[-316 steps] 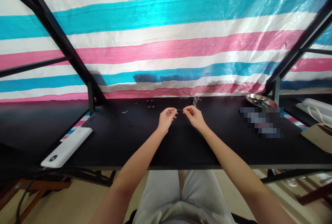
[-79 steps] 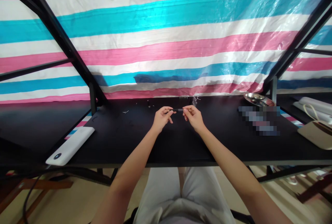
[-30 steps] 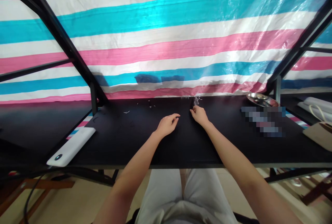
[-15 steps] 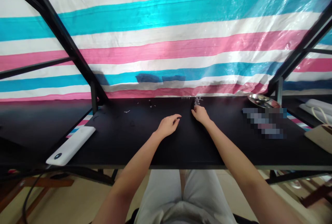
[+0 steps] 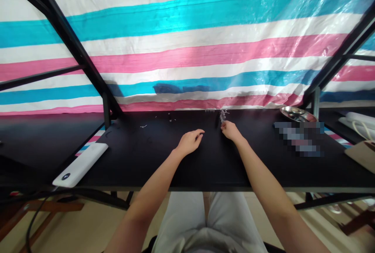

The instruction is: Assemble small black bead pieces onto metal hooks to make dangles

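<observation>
My right hand (image 5: pixel 230 131) is over the back of the black table, its thumb and fingers drawn together at the near end of a small cluster of greyish, translucent pieces (image 5: pixel 223 116). Whether anything sits between those fingertips is too small to make out. Just left of the cluster is a dark, narrow shape (image 5: pixel 217 120). Thin white bits (image 5: pixel 226 111) lie behind it, and a row of tiny pale pieces (image 5: pixel 209 110) runs along the back edge. My left hand (image 5: pixel 190 142) rests at mid-table, thumb and forefinger apart, holding nothing.
A small dark piece (image 5: pixel 170 117) and a white scrap (image 5: pixel 143 126) lie at the back left. The white power bank-like box (image 5: pixel 82 165) is at the left edge. At the right stand a shiny metal dish (image 5: pixel 297 114) and a blurred-out item (image 5: pixel 299 139). Striped sheeting (image 5: pixel 187 53) hangs behind.
My right hand has shifted slightly right and toward me, uncovering more of the greyish cluster and the dark shape. The left hand has stayed in place.
</observation>
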Action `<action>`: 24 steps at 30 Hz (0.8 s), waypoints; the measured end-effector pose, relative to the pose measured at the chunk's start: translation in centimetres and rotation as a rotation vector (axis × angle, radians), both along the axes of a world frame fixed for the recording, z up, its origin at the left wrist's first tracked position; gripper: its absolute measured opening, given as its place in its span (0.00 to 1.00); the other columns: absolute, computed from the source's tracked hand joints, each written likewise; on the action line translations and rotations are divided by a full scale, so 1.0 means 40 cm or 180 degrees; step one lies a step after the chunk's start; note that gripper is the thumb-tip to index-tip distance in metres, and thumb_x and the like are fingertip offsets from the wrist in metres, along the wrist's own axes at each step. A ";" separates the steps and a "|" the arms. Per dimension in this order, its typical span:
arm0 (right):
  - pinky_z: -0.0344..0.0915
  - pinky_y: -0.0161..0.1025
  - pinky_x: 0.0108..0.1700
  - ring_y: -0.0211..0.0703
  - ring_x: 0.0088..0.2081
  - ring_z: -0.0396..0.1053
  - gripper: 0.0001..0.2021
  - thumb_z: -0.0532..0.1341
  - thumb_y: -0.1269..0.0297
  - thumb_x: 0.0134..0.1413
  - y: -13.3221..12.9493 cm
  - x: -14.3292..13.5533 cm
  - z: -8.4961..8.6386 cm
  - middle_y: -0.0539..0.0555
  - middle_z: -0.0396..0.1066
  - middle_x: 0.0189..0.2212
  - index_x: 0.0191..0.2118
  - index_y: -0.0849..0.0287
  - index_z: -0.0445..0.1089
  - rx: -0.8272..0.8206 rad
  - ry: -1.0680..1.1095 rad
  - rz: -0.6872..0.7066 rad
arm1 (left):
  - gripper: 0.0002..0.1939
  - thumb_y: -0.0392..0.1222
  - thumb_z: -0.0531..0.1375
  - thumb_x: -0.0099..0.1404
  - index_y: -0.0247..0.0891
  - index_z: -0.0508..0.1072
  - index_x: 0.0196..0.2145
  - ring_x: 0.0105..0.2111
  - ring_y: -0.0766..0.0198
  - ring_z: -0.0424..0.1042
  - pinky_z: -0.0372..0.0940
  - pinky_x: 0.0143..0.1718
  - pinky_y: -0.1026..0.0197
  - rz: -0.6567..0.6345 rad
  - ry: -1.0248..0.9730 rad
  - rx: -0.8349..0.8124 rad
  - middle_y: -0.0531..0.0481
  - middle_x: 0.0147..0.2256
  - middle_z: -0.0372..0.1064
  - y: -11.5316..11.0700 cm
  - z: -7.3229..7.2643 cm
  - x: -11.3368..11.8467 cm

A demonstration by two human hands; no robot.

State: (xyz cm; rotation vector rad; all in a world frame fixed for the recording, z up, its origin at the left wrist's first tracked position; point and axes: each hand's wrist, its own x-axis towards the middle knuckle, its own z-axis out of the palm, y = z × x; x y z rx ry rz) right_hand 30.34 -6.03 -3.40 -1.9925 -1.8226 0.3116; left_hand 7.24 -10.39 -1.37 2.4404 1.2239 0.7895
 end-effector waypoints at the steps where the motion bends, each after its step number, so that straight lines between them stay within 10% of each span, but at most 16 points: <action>1: 0.60 0.34 0.37 0.43 0.36 0.69 0.07 0.57 0.69 0.51 -0.003 0.004 0.000 0.59 0.72 0.33 0.36 0.63 0.70 0.0001 -0.0009 -0.0079 | 0.15 0.41 0.49 0.64 0.41 0.69 0.46 0.30 0.66 0.69 0.60 0.32 0.65 -0.0004 -0.0005 -0.0006 0.52 0.32 0.71 0.000 0.000 0.000; 24: 0.62 0.39 0.38 0.49 0.40 0.70 0.15 0.57 0.52 0.51 -0.038 -0.005 0.018 0.58 0.71 0.37 0.39 0.57 0.70 -0.0234 -0.0135 -0.0706 | 0.14 0.42 0.49 0.64 0.41 0.71 0.44 0.29 0.66 0.70 0.61 0.32 0.66 0.0050 0.0132 -0.0046 0.52 0.30 0.72 0.001 -0.005 0.001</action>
